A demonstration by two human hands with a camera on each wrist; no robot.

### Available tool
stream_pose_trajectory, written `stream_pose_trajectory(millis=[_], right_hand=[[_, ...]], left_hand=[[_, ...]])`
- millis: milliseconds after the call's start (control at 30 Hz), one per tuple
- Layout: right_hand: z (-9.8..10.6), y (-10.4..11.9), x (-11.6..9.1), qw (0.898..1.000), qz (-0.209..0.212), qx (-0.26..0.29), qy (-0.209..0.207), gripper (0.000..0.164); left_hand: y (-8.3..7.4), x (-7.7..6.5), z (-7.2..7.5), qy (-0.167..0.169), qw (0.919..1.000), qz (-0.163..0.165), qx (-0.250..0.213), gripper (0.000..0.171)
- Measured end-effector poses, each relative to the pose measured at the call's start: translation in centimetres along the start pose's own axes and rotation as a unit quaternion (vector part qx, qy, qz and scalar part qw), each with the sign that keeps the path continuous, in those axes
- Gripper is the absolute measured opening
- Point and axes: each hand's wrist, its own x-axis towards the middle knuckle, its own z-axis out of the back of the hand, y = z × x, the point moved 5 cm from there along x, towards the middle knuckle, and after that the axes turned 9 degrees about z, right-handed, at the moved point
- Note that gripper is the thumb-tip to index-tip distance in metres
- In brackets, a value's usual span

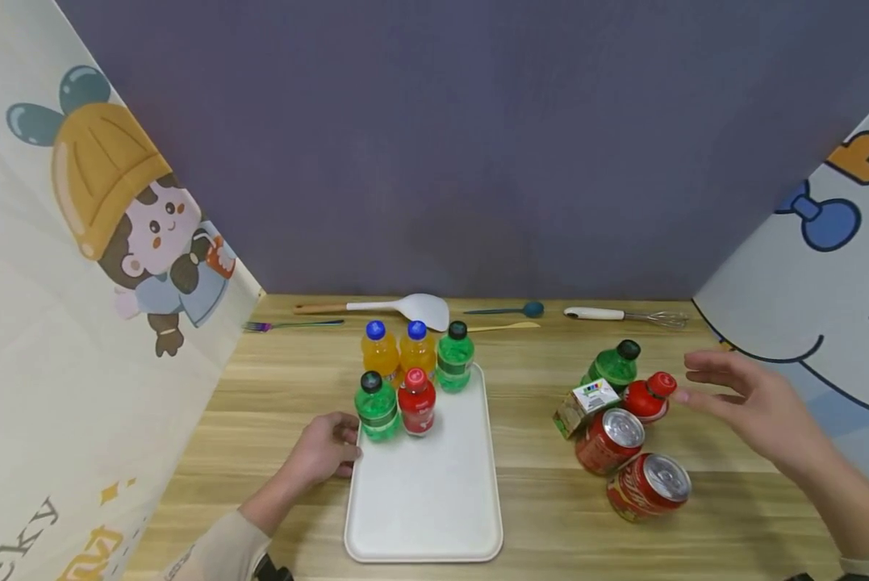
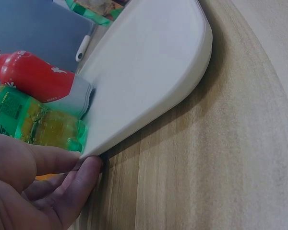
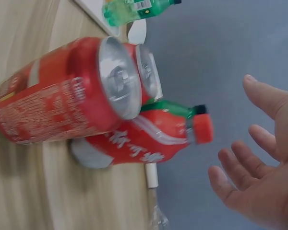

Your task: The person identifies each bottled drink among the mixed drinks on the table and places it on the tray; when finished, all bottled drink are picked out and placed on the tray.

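My left hand [image 1: 325, 448] pinches the left rim of a white tray [image 2: 149, 62], thumb and finger on its edge. On the tray's far part stand a red bottle [image 1: 416, 403], a green bottle [image 1: 378, 410] by my fingers, another green bottle [image 1: 455, 359] and two orange drink bottles with blue caps [image 1: 380, 352]. My right hand [image 3: 264, 163] is spread with nothing in it, close to the red cap of a bottle [image 3: 149, 136] at the right. Around that bottle stand a green bottle [image 1: 612, 365], a small drink carton [image 1: 585, 407] and two red cans [image 1: 610, 441].
Along the back lie a fork [image 1: 292, 325], a white spatula [image 1: 423, 308], a small blue spoon [image 1: 532, 310], a yellow knife [image 1: 507, 327] and a whisk [image 1: 652, 317]. A grey panel [image 1: 478, 161] rises behind the wooden table [image 1: 536, 516], with printed walls on both sides.
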Motion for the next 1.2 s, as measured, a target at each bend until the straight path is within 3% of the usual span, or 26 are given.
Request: stream_pose_trajectory(millis=[400, 600, 767, 900, 1200], right_hand=[[-2.3, -3.4, -0.4, 0.999, -0.012, 0.032, 0.009, 0.072], [-3.2, -3.7, -0.1, 0.999, -0.002, 0.040, 0.011, 0.072], [-4.0, -4.1, 0.1, 0.999, -0.024, 0.023, 0.031, 0.076], [-4.6, -4.2, 0.2, 0.998, -0.032, 0.039, 0.042, 0.080], [-5.2, -4.3, 0.5, 0.998, -0.041, 0.035, 0.041, 0.070]], left_hand=[[0.0, 0.0, -0.1, -0.005, 1.0000, -0.003, -0.001, 0.049], [0.1, -0.1, -0.1, -0.004, 0.9999, -0.001, -0.010, 0.048], [0.3, -0.1, -0.2, 0.001, 0.9998, 0.002, -0.018, 0.050], [0.4, 0.0, -0.2, 0.006, 0.9997, 0.005, -0.023, 0.051], [0.4, 0.0, -0.1, 0.006, 0.9997, 0.008, -0.024, 0.050]])
